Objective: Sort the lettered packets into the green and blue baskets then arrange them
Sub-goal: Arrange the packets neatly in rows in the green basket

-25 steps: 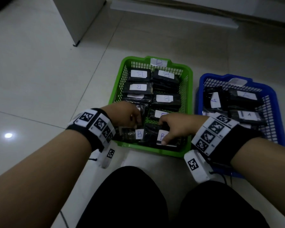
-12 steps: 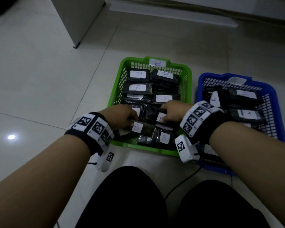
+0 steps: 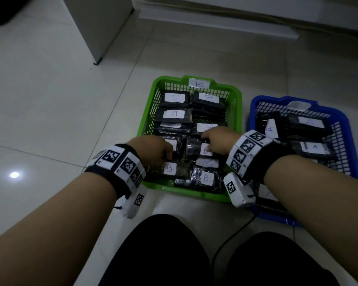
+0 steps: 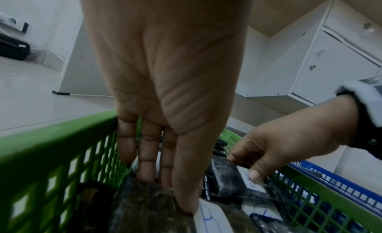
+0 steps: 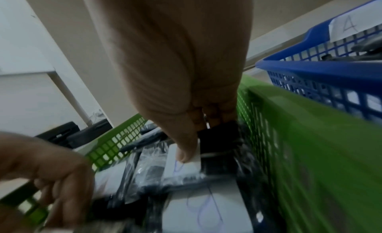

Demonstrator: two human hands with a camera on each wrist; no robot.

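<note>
The green basket (image 3: 147, 122) holds several black packets with white B labels. The blue basket (image 3: 343, 129) to its right holds black packets labelled A (image 3: 314, 147). My left hand (image 3: 165, 155) is in the green basket's near left part. Its thumb (image 4: 186, 202) lies on top of a B packet (image 3: 170, 168) and its fingers (image 4: 145, 169) reach down behind the packet's far edge. My right hand (image 3: 207, 143) pinches another B packet (image 3: 194, 146) in the middle right of the green basket, thumb (image 5: 186, 155) on its label.
Both baskets stand side by side on the pale tiled floor (image 3: 60, 120), just past my knees (image 3: 159, 250). A white cabinet (image 3: 99, 25) stands at the back left, a low white ledge (image 3: 215, 23) along the back. A black cable (image 3: 232, 238) runs between my legs.
My right hand has left the packet at the near right edge and moved farther into the green basket to a middle packet. My left hand has stayed at the near left packet.
</note>
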